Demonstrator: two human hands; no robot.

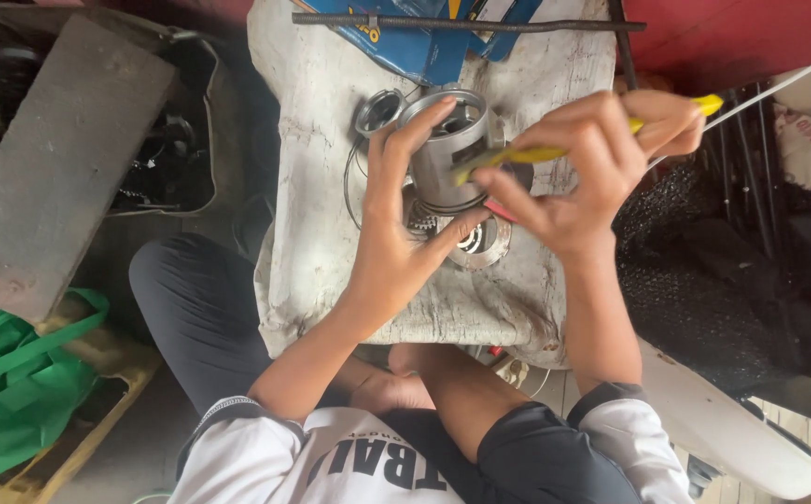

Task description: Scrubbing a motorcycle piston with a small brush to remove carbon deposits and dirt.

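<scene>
Head view: left hand (396, 243) grips the metal cylinder (452, 154); right hand (578, 177) pinches what looks like a yellow-handled tool (517, 157).

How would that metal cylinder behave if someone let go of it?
The metal cylinder looks thick-walled, so probably heavy and stiff. It is round and the left hand holds it tilted, so it would likely tip and roll. Bare metal may be slippery.
</scene>
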